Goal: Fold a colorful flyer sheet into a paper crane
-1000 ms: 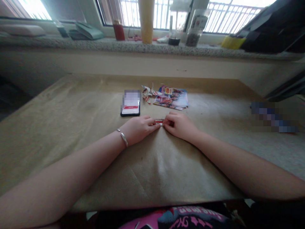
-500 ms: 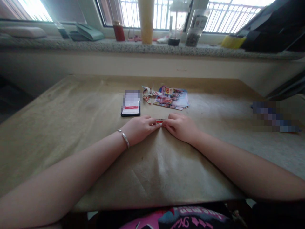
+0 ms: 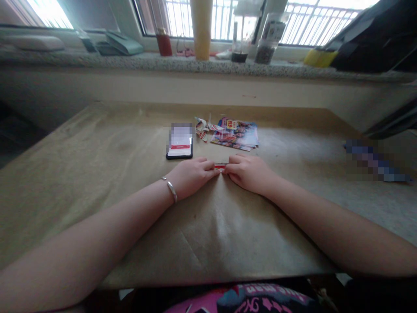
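Note:
Between my two hands a small narrow strip of red-and-white printed paper (image 3: 220, 166) lies low at the tabletop. My left hand (image 3: 190, 176), a silver bangle on its wrist, pinches the strip's left end with thumb and fingers together. Opposite it, my right hand (image 3: 249, 173) is closed over the right end, its fingers curled. Both hands rest on the table, and their fingertips cover the strip's ends. Behind the left hand lies a phone (image 3: 180, 148) with a lit screen. Just past the right hand is a small stack of colourful printed leaflets (image 3: 243, 134).
Crumpled, folded paper pieces (image 3: 202, 128) lie between phone and leaflets. The table (image 3: 97, 174) has a shiny tan cover. A blurred bluish item (image 3: 374, 161) is at the right edge. Bottles and other things stand on the stone windowsill (image 3: 182, 64) beyond.
My right hand has shifted slightly to the right and away from the left, so more of the red strip shows between them. The left hand stays almost in place.

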`<state>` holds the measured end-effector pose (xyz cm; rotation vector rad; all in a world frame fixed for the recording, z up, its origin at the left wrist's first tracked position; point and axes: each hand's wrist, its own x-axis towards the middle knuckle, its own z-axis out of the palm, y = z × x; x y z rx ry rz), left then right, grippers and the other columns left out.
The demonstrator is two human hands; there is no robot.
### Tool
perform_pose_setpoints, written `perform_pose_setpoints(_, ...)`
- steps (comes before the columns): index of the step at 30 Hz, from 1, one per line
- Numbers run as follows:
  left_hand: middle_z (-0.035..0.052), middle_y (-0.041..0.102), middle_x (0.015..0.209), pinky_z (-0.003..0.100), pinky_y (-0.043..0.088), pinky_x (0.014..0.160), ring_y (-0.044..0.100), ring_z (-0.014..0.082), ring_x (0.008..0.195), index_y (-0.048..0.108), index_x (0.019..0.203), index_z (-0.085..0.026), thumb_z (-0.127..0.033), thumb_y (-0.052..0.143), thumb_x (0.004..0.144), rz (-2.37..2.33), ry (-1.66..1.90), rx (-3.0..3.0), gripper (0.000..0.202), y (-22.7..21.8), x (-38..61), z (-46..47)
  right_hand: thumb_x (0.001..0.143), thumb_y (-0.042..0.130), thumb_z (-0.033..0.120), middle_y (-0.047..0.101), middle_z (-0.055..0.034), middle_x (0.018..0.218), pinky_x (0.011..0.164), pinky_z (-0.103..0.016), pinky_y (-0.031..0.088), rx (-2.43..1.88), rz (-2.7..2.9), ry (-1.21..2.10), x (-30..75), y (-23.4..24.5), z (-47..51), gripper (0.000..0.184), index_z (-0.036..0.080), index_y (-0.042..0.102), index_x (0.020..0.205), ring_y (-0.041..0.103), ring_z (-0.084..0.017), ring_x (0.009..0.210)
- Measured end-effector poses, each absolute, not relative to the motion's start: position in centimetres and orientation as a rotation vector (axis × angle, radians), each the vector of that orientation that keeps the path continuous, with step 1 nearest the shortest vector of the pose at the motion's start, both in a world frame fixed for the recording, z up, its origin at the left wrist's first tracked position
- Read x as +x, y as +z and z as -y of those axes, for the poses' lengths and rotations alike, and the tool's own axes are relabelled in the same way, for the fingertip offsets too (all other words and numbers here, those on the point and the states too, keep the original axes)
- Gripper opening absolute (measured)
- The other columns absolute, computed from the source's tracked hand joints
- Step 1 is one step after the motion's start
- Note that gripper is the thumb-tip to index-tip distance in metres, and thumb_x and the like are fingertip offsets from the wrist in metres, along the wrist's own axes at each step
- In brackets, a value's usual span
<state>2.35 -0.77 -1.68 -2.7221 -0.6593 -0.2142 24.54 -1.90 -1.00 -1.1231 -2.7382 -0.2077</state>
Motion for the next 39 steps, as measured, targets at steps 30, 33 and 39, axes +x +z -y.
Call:
perform_pose_setpoints(30, 0.0051, 0.063, 0.082, 0.027, 0.047, 0.069, 0.058, 0.0147, 0.074, 0.072, 0.092, -0.019, -0.012, 0.047, 0.086, 0.786, -0.156, -2.846, 0.027, -0.4, 1.3, 0.6, 0.086, 0.048, 0.024, 0.066, -0.0052, 0.088, 0.061, -0.027, 0.035, -1.156, 2.723, -0.074, 26.0, -1.0, 1.7, 0.024, 0.021, 0.072, 0.089, 0.057, -0.016, 0.075)
perform_pose_setpoints(33, 0.0049, 0.063, 0.082, 0.027, 0.047, 0.070, 0.058, 0.0140, 0.074, 0.072, 0.090, -0.019, -0.011, 0.046, 0.085, 0.796, -0.164, -2.863, 0.028, -0.3, 1.1, 0.5, 0.086, 0.049, 0.023, 0.067, -0.0058, 0.090, 0.063, -0.026, 0.036, -1.121, 2.725, -0.049, 26.3, -1.0, 1.6, 0.024, 0.021, 0.072, 0.090, 0.058, -0.015, 0.076)
perform_pose_setpoints(39, 0.0045, 0.063, 0.084, 0.027, 0.047, 0.072, 0.058, 0.0157, 0.078, 0.070, 0.092, -0.019, -0.011, 0.048, 0.082, 0.846, -0.187, -2.880, 0.025, -0.3, 1.1, 0.6, 0.086, 0.048, 0.022, 0.068, -0.0058, 0.093, 0.067, -0.027, 0.039, -1.103, 2.726, -0.051, 26.6, -1.2, 1.5, 0.024, 0.022, 0.073, 0.090, 0.059, -0.016, 0.079)
